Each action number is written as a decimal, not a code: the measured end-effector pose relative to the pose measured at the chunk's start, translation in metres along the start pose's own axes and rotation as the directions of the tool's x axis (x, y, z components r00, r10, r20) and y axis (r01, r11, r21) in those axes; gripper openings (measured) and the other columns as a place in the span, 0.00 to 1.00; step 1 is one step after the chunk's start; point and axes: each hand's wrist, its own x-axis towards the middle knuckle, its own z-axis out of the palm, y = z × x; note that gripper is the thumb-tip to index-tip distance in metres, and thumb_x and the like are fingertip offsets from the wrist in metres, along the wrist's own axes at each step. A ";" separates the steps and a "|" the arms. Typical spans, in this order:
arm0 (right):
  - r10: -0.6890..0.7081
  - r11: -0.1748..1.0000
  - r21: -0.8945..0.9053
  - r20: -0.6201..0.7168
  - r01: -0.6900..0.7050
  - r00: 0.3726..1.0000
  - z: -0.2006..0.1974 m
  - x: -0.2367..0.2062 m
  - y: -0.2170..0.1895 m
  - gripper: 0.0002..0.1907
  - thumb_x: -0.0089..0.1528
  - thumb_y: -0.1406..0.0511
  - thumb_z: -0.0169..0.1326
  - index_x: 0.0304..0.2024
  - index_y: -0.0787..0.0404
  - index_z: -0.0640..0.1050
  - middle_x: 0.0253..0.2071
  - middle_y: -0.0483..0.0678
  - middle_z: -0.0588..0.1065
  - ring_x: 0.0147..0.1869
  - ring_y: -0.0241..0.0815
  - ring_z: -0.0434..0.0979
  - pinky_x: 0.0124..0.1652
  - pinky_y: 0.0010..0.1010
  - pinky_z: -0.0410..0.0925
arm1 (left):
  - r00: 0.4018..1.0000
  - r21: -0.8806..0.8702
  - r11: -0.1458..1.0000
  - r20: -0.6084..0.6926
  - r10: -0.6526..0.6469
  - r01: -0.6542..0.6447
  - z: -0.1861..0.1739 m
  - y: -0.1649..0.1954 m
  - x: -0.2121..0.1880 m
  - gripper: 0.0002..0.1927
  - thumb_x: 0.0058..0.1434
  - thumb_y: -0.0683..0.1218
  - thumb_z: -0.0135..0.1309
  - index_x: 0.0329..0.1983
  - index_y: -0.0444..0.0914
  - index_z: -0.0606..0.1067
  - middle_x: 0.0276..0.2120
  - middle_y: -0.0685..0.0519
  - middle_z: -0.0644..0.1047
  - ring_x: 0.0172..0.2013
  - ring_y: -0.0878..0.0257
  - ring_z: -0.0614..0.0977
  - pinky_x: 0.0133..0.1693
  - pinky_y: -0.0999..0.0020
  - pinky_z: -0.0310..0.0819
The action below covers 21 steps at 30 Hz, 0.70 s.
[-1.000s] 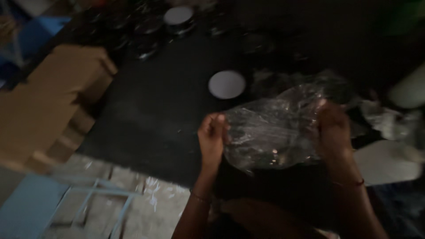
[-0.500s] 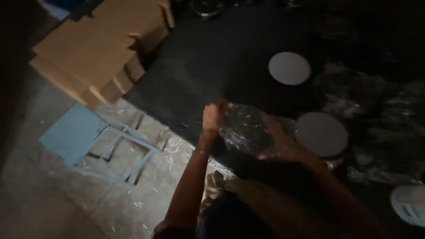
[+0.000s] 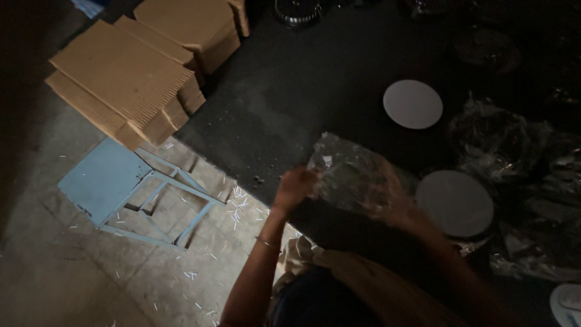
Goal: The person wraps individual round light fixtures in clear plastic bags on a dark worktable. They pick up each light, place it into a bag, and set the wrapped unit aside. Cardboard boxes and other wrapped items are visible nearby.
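A flat blue frame point(image 3: 115, 184) and stacked cardboard sheets point(image 3: 130, 75) are lying at left as the left hand point(image 3: 295, 186) is pinching one edge of a clear plastic bag point(image 3: 351, 175) above a dark mat point(image 3: 302, 103); the right hand point(image 3: 393, 209), blurred, is gripping its other side beside two white discs point(image 3: 413, 104).

Clear crinkled plastic bag point(image 3: 354, 175), white round discs point(image 3: 413, 104), brown corrugated cardboard point(image 3: 130, 75), pale-blue frame point(image 3: 130, 194).
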 end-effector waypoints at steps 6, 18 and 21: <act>-0.718 0.569 -0.525 0.060 0.633 0.694 0.004 0.014 0.022 0.68 0.43 0.60 0.74 0.74 0.34 0.43 0.78 0.49 0.41 0.77 0.59 0.51 0.63 0.55 0.66 | 0.961 0.214 0.977 -0.270 0.064 -0.005 -0.015 -0.010 0.021 0.06 0.70 0.42 0.57 0.41 0.35 0.83 0.27 0.48 0.80 0.26 0.65 0.81 0.28 0.74 0.71; -0.114 0.946 -0.310 -0.053 0.092 0.992 0.028 -0.008 -0.012 0.59 0.51 0.53 0.68 0.76 0.56 0.48 0.76 0.58 0.50 0.69 0.61 0.65 0.60 0.51 0.67 | 0.935 0.598 0.800 -0.252 0.250 -0.053 -0.075 0.012 0.011 0.13 0.64 0.57 0.57 0.40 0.45 0.79 0.29 0.44 0.82 0.31 0.41 0.84 0.33 0.48 0.77; -0.081 0.975 -0.198 0.106 0.101 0.991 0.033 0.010 -0.003 0.42 0.62 0.52 0.58 0.75 0.57 0.62 0.74 0.59 0.66 0.64 0.62 0.75 0.58 0.51 0.72 | 0.935 0.503 0.862 -0.277 0.223 -0.057 -0.072 0.018 0.006 0.13 0.65 0.58 0.56 0.39 0.45 0.78 0.30 0.46 0.83 0.32 0.43 0.85 0.35 0.50 0.79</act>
